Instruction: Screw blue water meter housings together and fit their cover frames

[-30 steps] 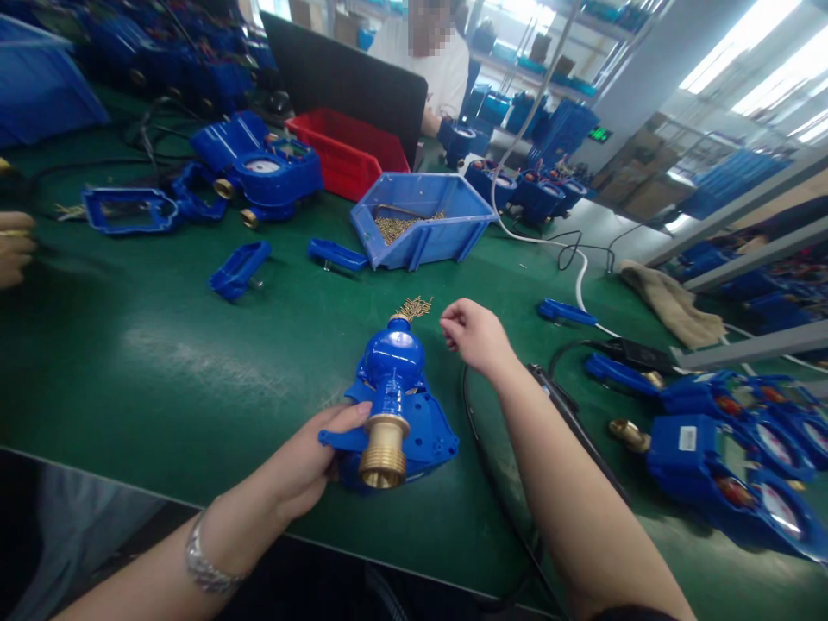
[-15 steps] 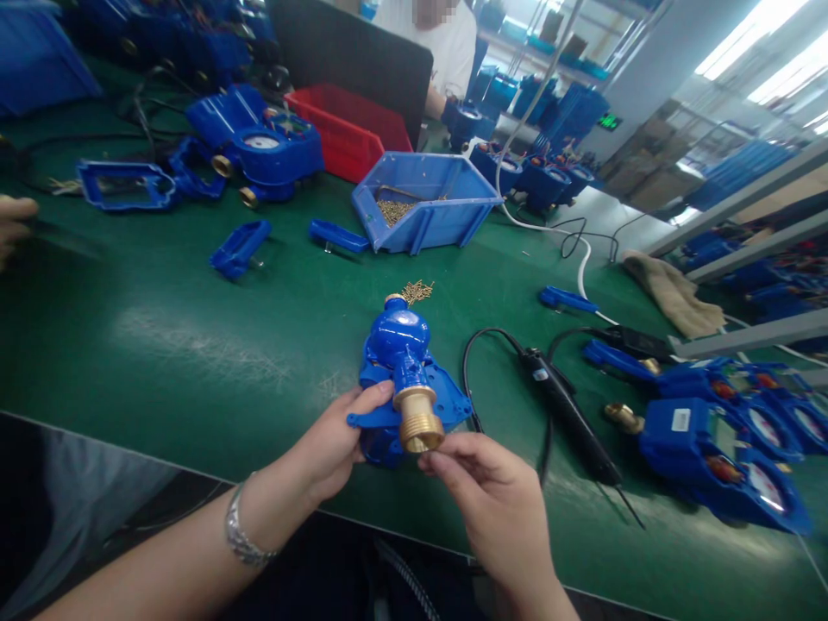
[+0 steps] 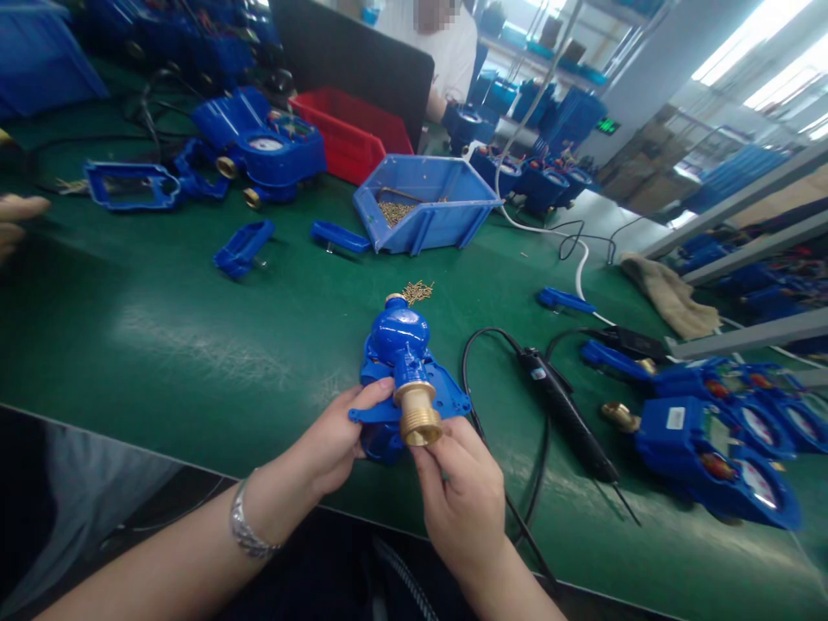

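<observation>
A blue water meter [image 3: 399, 335] with brass threaded ends is held up over the green bench, its near brass end tilted toward me. My left hand [image 3: 340, 435] grips its left side, thumb on the blue flange. Close under the near brass end, my right hand [image 3: 462, 492] is closed against the meter, and its fingertips are hidden behind the fitting. Just beyond the meter lies a small pile of brass screws [image 3: 418, 292]. A black electric screwdriver [image 3: 569, 414] with a cable rests on the bench to the right.
A blue bin [image 3: 440, 226] with screws and a red bin [image 3: 349, 129] stand behind. Several blue meters [image 3: 705, 457] lie at right, another meter [image 3: 268, 159] at back left. Blue covers [image 3: 242, 248] are scattered about. Another person's hand [image 3: 16, 220] shows at the left edge.
My right hand has moved left and in closer under the brass end, with its fingers now tucked behind it. My left hand and the meter have hardly moved.
</observation>
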The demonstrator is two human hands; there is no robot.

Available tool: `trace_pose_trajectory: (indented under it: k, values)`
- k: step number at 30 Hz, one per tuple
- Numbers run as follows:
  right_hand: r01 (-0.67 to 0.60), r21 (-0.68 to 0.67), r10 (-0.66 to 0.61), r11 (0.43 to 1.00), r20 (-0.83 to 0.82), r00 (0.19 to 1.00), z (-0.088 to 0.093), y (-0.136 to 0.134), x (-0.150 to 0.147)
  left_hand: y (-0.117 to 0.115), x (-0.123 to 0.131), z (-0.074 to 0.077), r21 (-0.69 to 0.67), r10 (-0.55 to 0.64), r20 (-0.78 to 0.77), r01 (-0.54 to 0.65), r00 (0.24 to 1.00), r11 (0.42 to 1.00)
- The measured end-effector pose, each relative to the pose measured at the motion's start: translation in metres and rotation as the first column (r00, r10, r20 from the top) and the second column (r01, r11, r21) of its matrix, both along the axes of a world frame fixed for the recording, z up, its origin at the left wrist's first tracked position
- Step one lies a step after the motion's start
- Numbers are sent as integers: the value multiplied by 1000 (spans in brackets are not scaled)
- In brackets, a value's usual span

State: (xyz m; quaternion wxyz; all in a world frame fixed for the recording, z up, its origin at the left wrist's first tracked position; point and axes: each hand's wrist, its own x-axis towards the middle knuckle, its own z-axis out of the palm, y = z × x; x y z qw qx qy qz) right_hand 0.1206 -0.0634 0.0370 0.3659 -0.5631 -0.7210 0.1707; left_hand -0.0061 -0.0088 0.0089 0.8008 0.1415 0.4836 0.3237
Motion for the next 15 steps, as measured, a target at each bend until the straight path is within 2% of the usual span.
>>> trace_pose_trajectory:
  k: [3, 4, 6, 7, 9, 10, 12, 15]
  values:
    - [-96, -13, 96, 995, 73, 993, 6, 0, 12, 0, 0, 1, -6, -11, 3, 11, 1000, 1000]
    - [-59, -21, 62, 998, 143, 988, 7, 2, 22, 0, 0, 3, -9, -9, 4, 9, 1000, 1000]
    - [173, -30, -151, 984, 361, 920, 9, 9, 50, 1, 0, 5, -15, -5, 12, 5, 1000, 1000]
    - [355, -17, -300, 935, 497, 814, 8, 14, 66, 2, -1, 7, -15, -8, 15, 9, 1000, 1000]
    - [579, 19, -461, 815, 627, 629, 1, 26, 101, 4, -2, 8, -22, -32, 6, 32, 999, 999]
    - [639, 22, -490, 769, 662, 567, -4, 31, 116, 5, -3, 8, -29, -47, -5, 47, 999, 998]
    - [694, -7, -492, 720, 700, 517, -16, 40, 141, 7, -4, 7, -41, -79, -20, 78, 997, 996]
    - [726, -85, -475, 682, 703, 529, -28, 43, 161, 8, -5, 6, -12, -158, 18, 158, 987, 987]
